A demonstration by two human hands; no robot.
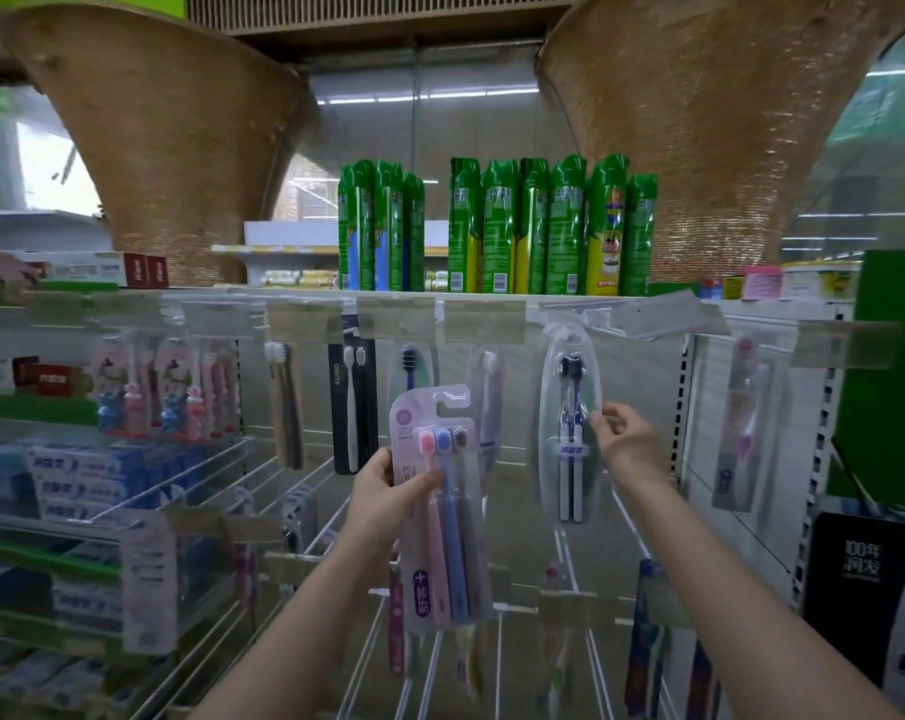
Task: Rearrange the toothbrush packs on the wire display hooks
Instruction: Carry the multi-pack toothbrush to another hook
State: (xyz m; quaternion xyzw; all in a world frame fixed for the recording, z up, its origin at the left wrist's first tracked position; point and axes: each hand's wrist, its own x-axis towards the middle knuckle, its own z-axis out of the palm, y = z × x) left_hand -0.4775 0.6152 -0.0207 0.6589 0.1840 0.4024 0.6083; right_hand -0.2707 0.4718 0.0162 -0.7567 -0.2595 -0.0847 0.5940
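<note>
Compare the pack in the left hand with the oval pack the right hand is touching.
The three-brush pack is off the hooks, held by the left hand; the oval pack hangs from a hook, the right hand pinching its edge. The three-brush pack is a roughly rectangular card with pink, blue and grey brushes; the oval pack is a clear blister with two dark-headed brushes. Both are toothbrush packs, brush heads up.

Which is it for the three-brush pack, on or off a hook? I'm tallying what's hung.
Off. The left hand holds the three-brush pack in front of the display, its hang slot free of any wire.
</note>
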